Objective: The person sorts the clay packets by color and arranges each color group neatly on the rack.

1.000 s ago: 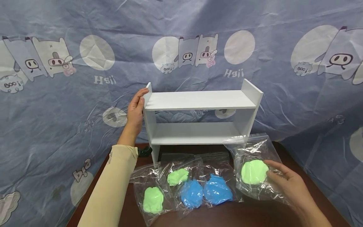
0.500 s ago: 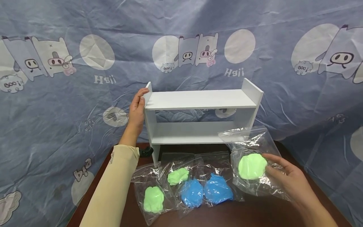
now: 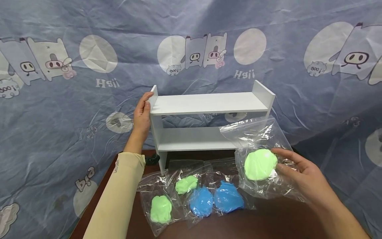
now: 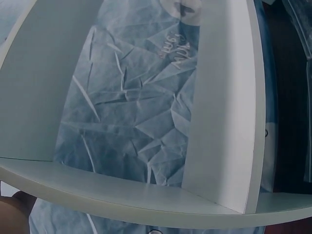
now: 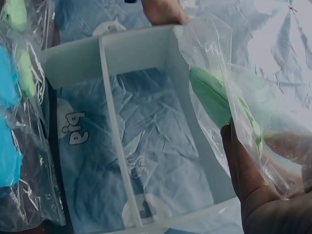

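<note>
My left hand [image 3: 142, 116] rests against the outside of the left side panel of a white two-tier shelf [image 3: 209, 103], fingertips at the panel's upper edge. A bit of that hand shows at the lower left of the left wrist view, beyond the white panel [image 4: 122, 195]. On the right, my right hand [image 3: 304, 176] pinches a clear zip bag [image 3: 253, 132] holding a flattened lump of light green clay [image 3: 260, 164]. The bag hangs upright in front of the shelf's right end. In the right wrist view, thumb and fingers grip the bag [image 5: 209, 44] by its side, the green lump [image 5: 212, 95] seen edge-on.
Several more clear bags lie on the dark brown table [image 3: 268, 219] before the shelf, with green lumps [image 3: 161, 209] and blue lumps [image 3: 228, 198] inside. A blue-grey cloth [image 3: 191, 20] with cartoon pigs hangs behind. A black band [image 3: 153, 159] circles the left wrist.
My right hand has raised the bag of green clay and brought it slightly left, so it now overlaps the shelf's lower right corner. The left hand stays at the panel.
</note>
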`<control>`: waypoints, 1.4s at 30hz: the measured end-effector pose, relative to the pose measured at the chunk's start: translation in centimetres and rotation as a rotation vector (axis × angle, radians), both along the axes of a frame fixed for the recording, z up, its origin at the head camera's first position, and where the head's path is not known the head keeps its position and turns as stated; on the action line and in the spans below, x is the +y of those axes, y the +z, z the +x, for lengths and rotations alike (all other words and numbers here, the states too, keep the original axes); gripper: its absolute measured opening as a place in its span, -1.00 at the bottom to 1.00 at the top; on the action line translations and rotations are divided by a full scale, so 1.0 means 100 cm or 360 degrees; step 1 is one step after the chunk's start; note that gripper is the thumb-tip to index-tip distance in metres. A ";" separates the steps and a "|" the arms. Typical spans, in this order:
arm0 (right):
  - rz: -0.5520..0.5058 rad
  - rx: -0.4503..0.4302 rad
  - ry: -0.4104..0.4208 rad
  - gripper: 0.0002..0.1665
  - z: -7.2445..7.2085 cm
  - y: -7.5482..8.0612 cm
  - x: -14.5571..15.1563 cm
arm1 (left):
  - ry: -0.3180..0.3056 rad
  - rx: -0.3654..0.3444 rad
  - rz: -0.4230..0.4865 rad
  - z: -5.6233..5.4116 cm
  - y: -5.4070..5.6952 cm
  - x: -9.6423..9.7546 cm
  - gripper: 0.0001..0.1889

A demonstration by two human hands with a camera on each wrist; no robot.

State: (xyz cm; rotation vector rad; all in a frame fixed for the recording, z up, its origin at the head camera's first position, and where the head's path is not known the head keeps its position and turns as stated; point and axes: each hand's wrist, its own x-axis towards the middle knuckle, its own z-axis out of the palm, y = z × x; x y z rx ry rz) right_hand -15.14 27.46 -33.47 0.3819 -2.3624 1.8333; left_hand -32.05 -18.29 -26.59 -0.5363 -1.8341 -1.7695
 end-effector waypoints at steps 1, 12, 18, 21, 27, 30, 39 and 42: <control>-0.0007 0.0017 0.0023 -0.42 0.000 0.002 -0.001 | 0.0002 0.0014 0.0000 0.001 0.000 0.000 -0.58; -0.0256 0.0068 0.0282 -0.38 -0.001 0.032 -0.020 | 0.0050 0.0074 0.0004 0.001 -0.001 -0.001 -0.59; -0.0320 0.0089 0.0416 -0.35 -0.006 0.048 -0.020 | 0.0104 0.0162 -0.0037 0.000 -0.005 0.002 -0.61; -0.0320 0.0105 0.0415 -0.37 -0.011 0.055 -0.021 | 0.0118 0.0165 -0.0033 -0.001 -0.006 0.003 -0.61; -0.0364 0.0151 0.0414 -0.40 -0.021 0.073 -0.032 | 0.0131 0.0187 -0.0011 -0.003 -0.007 0.002 -0.61; -0.0462 0.0156 0.0459 -0.42 -0.027 0.082 -0.039 | 0.0124 0.0188 -0.0012 -0.002 -0.007 0.001 -0.60; -0.0734 0.0095 0.0566 -0.45 -0.054 0.107 -0.058 | 0.0117 0.0204 -0.0015 -0.001 -0.003 0.002 -0.62; -0.0716 0.0071 0.0523 -0.44 -0.062 0.113 -0.065 | 0.0105 0.0179 -0.0013 -0.002 -0.003 0.003 -0.61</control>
